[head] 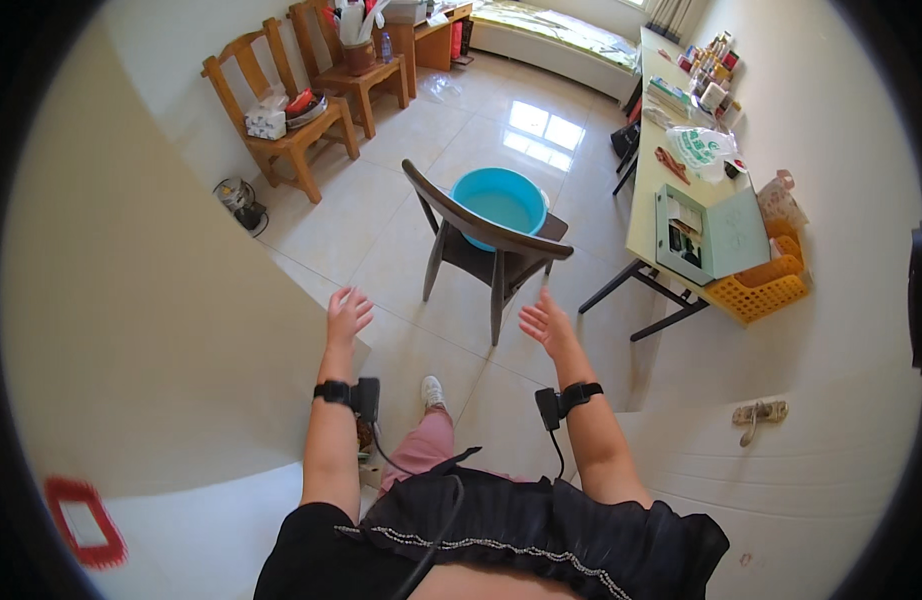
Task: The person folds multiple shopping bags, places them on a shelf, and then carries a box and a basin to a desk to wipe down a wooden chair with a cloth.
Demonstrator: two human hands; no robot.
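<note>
My left hand (348,313) is held out in the air over the tiled floor, fingers apart, nothing in it. Across from it, my right hand (545,322) is also raised and empty, with its fingers spread, just on the near side of a dark wooden chair (479,225). A round blue plastic basin (500,196) sits on that chair's seat, partly hidden behind the curved backrest; it seems to hold water. Neither hand touches the chair or the basin. Each forearm wears a black strap with a small device and a cable.
At right stands a long table (652,217) with an open pale green box (682,240), a yellow plastic basket (761,292) and bags. Two wooden chairs (303,139) with things on them line the left wall. A door handle (759,412) is at lower right.
</note>
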